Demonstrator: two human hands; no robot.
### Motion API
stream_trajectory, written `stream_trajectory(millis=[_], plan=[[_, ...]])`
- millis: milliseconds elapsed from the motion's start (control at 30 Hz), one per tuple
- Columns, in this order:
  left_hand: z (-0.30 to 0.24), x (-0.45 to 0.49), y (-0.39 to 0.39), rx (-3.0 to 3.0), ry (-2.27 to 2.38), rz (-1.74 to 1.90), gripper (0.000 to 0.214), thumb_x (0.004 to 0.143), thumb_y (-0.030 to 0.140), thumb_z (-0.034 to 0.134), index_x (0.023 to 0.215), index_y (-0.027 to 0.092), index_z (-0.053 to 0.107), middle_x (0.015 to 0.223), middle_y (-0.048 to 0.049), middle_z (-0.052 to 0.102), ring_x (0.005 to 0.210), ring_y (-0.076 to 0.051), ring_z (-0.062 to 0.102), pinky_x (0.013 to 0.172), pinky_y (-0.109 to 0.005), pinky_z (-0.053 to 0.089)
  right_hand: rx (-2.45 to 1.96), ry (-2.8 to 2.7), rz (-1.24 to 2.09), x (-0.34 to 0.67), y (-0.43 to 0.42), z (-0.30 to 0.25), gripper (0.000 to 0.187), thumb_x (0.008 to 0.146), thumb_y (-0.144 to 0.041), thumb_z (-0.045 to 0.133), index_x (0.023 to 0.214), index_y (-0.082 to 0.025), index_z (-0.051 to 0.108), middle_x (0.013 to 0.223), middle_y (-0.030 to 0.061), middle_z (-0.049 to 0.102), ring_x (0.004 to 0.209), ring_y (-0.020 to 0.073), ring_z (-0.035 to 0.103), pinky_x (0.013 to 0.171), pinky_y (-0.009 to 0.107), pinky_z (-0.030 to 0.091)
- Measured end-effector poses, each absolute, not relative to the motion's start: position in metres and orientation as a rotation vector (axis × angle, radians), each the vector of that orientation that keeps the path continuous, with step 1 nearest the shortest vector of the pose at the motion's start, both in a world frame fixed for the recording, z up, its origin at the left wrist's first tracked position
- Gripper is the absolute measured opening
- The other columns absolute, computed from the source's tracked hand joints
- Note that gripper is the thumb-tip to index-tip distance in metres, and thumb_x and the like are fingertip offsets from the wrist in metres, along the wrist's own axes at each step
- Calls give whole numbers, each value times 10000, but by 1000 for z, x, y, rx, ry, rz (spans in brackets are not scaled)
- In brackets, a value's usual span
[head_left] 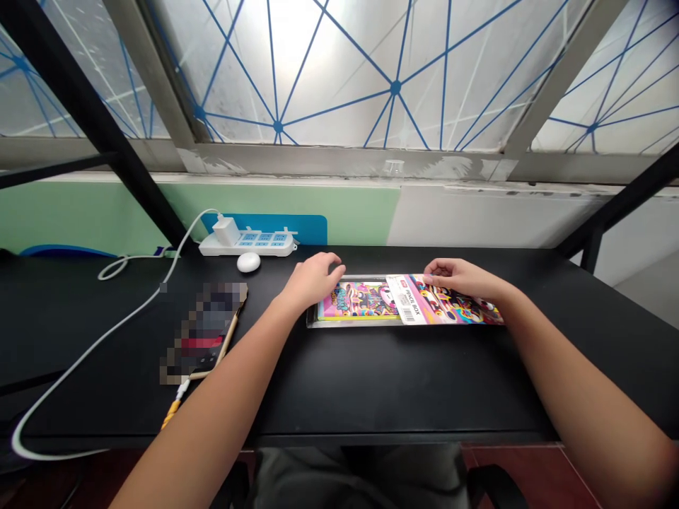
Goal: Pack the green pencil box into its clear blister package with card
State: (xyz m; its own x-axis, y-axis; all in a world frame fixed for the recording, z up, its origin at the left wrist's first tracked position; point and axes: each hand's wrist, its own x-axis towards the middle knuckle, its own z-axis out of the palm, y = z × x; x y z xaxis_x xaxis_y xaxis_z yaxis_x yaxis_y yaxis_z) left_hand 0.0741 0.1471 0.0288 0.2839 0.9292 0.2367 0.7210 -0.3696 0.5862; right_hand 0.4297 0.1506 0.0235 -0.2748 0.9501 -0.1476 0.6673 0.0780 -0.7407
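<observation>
A colourful pencil box (361, 300) with cartoon print lies on the black desk, in what looks like a clear plastic tray. A printed cardboard sleeve (411, 300) marked "PENCIL BOX" covers its right part, leaving the left part bare. At the left end, my left hand (315, 277) has its fingers curled over the box's edge; some fingertips are hidden. My right hand (467, 277) grips the sleeve near its top edge, thumb and fingers bent together, with the wrist over the sleeve's right end.
To the left lies a pixelated phone-like object (206, 332) with a cable plugged into it. Behind it are a small white case (248, 262) and a white power strip (265, 244) holding a charger (226, 231). A white cable (106, 332) loops across the desk's left side.
</observation>
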Motion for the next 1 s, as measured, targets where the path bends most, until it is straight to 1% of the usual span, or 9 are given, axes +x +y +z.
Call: stream_trajectory(millis=[100, 233, 333, 433, 567, 700, 867, 933, 1000], plan=[[17, 69, 161, 1822, 1343, 1024, 319, 923, 495, 534, 928, 221, 698, 1032, -77, 726, 946, -268, 649, 880, -367, 472, -1584, -2047, 1083, 439, 150, 28, 533, 650, -575, 793, 1042, -233, 676, 954, 47, 703, 869, 234, 635, 739, 330, 489], [6, 76, 171, 1301, 1082, 1276, 450, 900, 595, 547, 900, 163, 673, 996, -114, 727, 823, -215, 670, 807, -333, 492, -1607, -2107, 1009, 433, 146, 29, 610, 690, -590, 765, 1152, -217, 622, 989, 56, 676, 902, 239, 629, 787, 349, 497], [3, 79, 175, 1101, 1002, 1292, 541, 881, 671, 526, 869, 150, 669, 932, -113, 728, 743, -188, 657, 737, -310, 484, -1611, -2118, 878, 420, 144, 27, 729, 681, -632, 752, 1247, -202, 589, 999, 63, 659, 909, 244, 633, 798, 357, 509], [5, 78, 176, 1008, 942, 1284, 603, 879, 722, 477, 856, 151, 668, 901, -100, 726, 716, -175, 648, 707, -295, 478, -1608, -2110, 773, 397, 143, 26, 840, 671, -613, 771, 1366, -210, 526, 1172, 109, 642, 1040, 275, 635, 881, 367, 511], [8, 76, 175, 962, 913, 1256, 662, 887, 766, 395, 860, 161, 662, 896, -88, 727, 703, -167, 643, 700, -289, 476, -1633, -2201, 723, 346, 145, 32, 875, 727, -607, 739, 1448, -215, 437, 1365, 167, 571, 1211, 323, 579, 1005, 426, 463], [10, 75, 172, 945, 879, 1231, 688, 891, 782, 358, 870, 163, 658, 887, -83, 719, 678, -157, 638, 681, -284, 480, -1658, -2378, 570, 285, 151, 38, 824, 772, -667, 673, 1436, -234, 453, 1409, 178, 557, 1275, 393, 527, 1046, 556, 386], [6, 68, 177, 884, 837, 1224, 660, 899, 762, 377, 866, 162, 651, 878, -90, 714, 677, -161, 648, 721, -301, 511, -1513, -2504, 435, 241, 152, 34, 707, 877, -669, 530, 1424, -227, 462, 1385, 181, 572, 1241, 383, 549, 1041, 576, 364], [4, 64, 180, 827, 813, 1230, 591, 925, 698, 403, 868, 162, 645, 878, -91, 712, 689, -165, 656, 729, -307, 520, -1486, -2502, 319, 245, 150, 31, 697, 902, -669, 477, 1443, -232, 443, 1433, 180, 530, 1288, 383, 512, 1088, 604, 296], [2, 62, 183, 783, 805, 1212, 436, 946, 547, 463, 880, 156, 645, 885, -89, 709, 703, -165, 662, 743, -313, 527, -1508, -2472, 253, 264, 149, 29, 706, 902, -680, 459, 1456, -243, 433, 1471, 171, 499, 1321, 389, 481, 1115, 614, 250]])
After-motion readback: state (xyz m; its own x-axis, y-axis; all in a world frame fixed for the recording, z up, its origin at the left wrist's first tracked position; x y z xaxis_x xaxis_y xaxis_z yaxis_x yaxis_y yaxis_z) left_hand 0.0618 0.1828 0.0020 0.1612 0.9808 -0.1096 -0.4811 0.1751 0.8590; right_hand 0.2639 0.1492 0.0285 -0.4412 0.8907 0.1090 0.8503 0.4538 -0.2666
